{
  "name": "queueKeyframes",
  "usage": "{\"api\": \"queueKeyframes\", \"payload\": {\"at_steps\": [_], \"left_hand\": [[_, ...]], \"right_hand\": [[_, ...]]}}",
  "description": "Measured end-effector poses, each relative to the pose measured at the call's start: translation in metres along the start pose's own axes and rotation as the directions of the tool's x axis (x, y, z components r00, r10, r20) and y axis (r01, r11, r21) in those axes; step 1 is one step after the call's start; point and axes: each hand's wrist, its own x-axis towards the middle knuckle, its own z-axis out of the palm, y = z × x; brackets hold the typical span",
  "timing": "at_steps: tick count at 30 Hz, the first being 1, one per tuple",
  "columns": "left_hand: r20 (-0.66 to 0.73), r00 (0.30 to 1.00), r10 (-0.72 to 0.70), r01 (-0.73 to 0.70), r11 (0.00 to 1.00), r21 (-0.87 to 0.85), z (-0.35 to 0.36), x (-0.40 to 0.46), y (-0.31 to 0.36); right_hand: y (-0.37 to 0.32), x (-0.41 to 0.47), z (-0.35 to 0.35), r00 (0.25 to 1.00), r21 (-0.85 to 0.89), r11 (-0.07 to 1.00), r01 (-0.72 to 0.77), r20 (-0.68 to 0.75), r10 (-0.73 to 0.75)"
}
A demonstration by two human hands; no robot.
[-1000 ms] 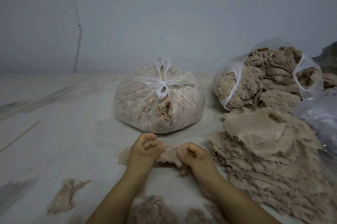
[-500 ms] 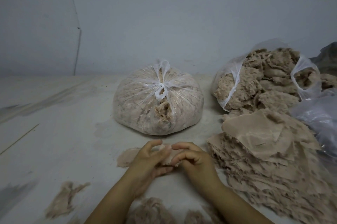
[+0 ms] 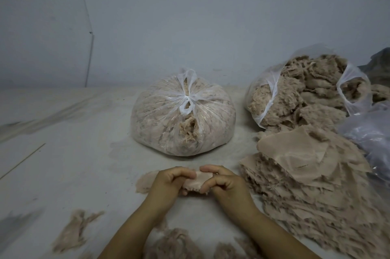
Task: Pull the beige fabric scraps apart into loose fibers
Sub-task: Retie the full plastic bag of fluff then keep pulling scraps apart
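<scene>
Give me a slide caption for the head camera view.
Both hands grip one beige scrap between a tied bag and a scrap pile.

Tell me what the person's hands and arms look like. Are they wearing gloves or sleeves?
No gloves and no sleeves show. The left hand and the right hand are both bare, and so are the forearms, right down to the bottom edge of the picture. I see no rings, watch or bracelet on them. The fingernails look short and plain.

Dusty pale floor (image 3: 63,163) carries tied bag (image 3: 182,115), open bag (image 3: 304,94), scrap pile (image 3: 312,185), fibre tufts (image 3: 73,231).
</scene>
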Motion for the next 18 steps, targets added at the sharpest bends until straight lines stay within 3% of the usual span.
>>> {"api": "queueKeyframes", "payload": {"at_steps": [10, 12, 14, 18], "left_hand": [[0.105, 0.992, -0.064, 0.045, 0.984, 0.172, -0.013, 0.010, -0.017], [0.143, 0.986, -0.084, 0.046, 0.966, 0.254, -0.015, 0.010, -0.023], [0.156, 0.983, -0.091, 0.053, 0.971, 0.232, -0.016, 0.011, -0.024], [0.035, 0.998, 0.047, -0.057, 0.908, 0.415, -0.016, 0.010, -0.018]], "right_hand": [[0.008, 0.004, -0.005, 0.996, -0.060, 0.994, -0.088, 0.029, 0.089], [0.010, 0.004, -0.007, 0.991, -0.061, 0.989, -0.133, 0.013, 0.134], [0.011, 0.005, -0.007, 0.987, -0.075, 0.984, -0.163, -0.032, 0.161], [0.008, 0.005, -0.010, 0.976, -0.075, 0.981, -0.178, -0.138, 0.167]]}}
